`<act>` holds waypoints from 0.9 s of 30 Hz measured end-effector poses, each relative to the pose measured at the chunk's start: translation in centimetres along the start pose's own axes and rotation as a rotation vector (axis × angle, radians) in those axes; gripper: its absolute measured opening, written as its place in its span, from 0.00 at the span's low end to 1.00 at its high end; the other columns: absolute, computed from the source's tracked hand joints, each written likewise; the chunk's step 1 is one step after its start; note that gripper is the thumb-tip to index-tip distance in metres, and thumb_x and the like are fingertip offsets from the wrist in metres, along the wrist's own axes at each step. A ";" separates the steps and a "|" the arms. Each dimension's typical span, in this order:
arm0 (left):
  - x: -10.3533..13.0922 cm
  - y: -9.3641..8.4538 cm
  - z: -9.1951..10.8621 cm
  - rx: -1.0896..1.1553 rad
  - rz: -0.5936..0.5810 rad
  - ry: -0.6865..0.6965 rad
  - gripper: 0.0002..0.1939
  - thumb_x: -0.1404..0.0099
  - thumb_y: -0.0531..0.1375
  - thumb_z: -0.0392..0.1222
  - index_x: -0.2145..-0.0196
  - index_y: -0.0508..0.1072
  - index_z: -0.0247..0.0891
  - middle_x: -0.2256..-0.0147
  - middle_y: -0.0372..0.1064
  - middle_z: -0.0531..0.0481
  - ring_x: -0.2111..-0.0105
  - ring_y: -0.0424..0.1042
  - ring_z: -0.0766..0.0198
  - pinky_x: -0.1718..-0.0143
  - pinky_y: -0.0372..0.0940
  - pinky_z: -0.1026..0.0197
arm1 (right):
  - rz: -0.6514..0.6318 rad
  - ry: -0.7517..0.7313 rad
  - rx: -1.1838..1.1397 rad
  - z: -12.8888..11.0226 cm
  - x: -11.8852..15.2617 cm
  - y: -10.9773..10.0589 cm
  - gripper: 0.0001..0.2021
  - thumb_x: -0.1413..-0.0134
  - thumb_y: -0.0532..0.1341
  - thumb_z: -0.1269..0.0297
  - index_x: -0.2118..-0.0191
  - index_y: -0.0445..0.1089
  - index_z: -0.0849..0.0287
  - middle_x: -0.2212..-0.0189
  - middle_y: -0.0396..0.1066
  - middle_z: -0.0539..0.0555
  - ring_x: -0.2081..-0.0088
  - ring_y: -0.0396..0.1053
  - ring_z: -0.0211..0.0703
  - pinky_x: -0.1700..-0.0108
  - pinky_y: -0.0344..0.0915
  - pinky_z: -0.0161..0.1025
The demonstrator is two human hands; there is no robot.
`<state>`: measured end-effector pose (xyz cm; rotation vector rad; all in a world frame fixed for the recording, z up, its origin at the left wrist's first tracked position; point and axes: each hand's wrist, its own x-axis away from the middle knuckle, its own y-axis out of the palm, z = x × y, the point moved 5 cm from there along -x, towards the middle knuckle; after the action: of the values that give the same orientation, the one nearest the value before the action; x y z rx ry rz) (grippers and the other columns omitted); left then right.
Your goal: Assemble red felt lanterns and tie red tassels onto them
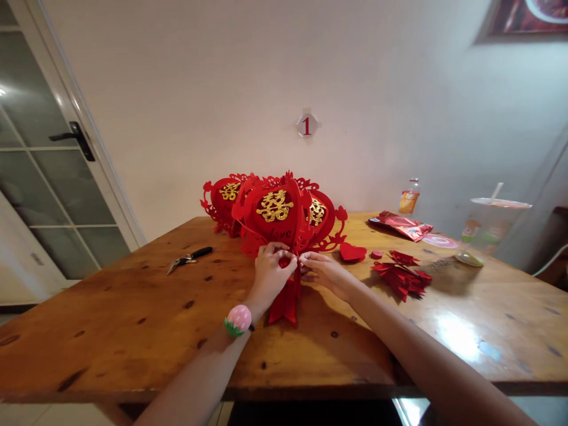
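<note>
A red lantern (277, 222) with gold characters and the word "love" stands before me on the wooden table. My left hand (274, 269) pinches its lower edge, thumb and forefinger together. Close beside it, my right hand (326, 272) also has its fingertips closed on the lantern's bottom edge. The exact bit between the fingertips is too small to make out. A red forked ribbon tail (283, 307) hangs below the hands onto the table. Behind and to the left sits a second red lantern (224, 198), partly hidden by the first.
Keys with a black fob (190, 258) lie at left. Rightward are a red heart piece (352, 252), a small red disc (377, 254), a pile of red cut pieces (403, 277), a red packet (399, 225), a bottle (409, 198) and a clear cup with straw (486, 231). The wooden table (146, 331) meets a wall.
</note>
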<state>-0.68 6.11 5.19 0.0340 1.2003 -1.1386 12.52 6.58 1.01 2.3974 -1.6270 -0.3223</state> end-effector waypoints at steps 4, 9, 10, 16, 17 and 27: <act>0.2 0.1 0.2 -0.056 0.009 0.014 0.02 0.46 0.60 0.37 0.75 0.73 0.39 0.63 0.70 0.50 0.60 0.65 0.59 0.56 0.59 0.57 | -0.005 -0.040 0.076 -0.3 0.1 0.0 0.10 0.55 0.63 0.57 0.68 0.68 0.56 0.71 0.66 0.47 0.69 0.64 0.34 0.63 0.64 0.35; 0.4 0.2 0.6 -0.101 0.013 0.027 0.02 0.47 0.60 0.39 0.75 0.73 0.39 0.63 0.69 0.51 0.62 0.64 0.59 0.57 0.59 0.58 | 0.021 -0.052 0.065 -0.4 -0.2 -0.1 0.09 0.57 0.64 0.59 0.72 0.66 0.56 0.74 0.65 0.46 0.71 0.62 0.33 0.65 0.62 0.34; 0.4 0.2 0.6 -0.111 0.016 0.029 0.03 0.47 0.60 0.39 0.75 0.73 0.39 0.64 0.69 0.50 0.62 0.64 0.59 0.57 0.59 0.58 | 0.023 -0.057 0.043 -0.4 -0.2 -0.1 0.09 0.57 0.65 0.59 0.72 0.66 0.56 0.75 0.64 0.45 0.72 0.62 0.33 0.65 0.62 0.34; 0.1 0.0 0.5 -0.177 0.030 0.017 0.03 0.48 0.60 0.40 0.75 0.72 0.38 0.64 0.68 0.50 0.62 0.64 0.58 0.59 0.59 0.57 | 0.040 -0.075 -0.094 0.2 -0.5 0.5 0.12 0.62 0.67 0.60 0.73 0.65 0.56 0.76 0.63 0.44 0.73 0.60 0.31 0.69 0.58 0.31; 0.1 0.0 0.5 -0.186 0.033 0.014 0.03 0.48 0.60 0.39 0.75 0.72 0.38 0.64 0.68 0.50 0.62 0.64 0.58 0.59 0.59 0.57 | 0.044 -0.079 -0.116 0.3 -0.6 0.6 0.12 0.63 0.68 0.60 0.73 0.65 0.56 0.76 0.63 0.44 0.73 0.60 0.32 0.69 0.58 0.31; 0.2 -0.1 0.6 -0.191 0.064 -0.007 0.03 0.48 0.60 0.40 0.75 0.72 0.38 0.65 0.68 0.49 0.62 0.64 0.57 0.61 0.59 0.57 | 0.015 -0.122 -0.230 0.6 -0.3 1.2 0.10 0.61 0.67 0.62 0.73 0.65 0.55 0.74 0.65 0.45 0.69 0.63 0.34 0.62 0.62 0.35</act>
<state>-0.39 5.58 5.32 -0.0767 1.2889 -0.9639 11.20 6.36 0.79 2.2302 -1.5610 -0.6277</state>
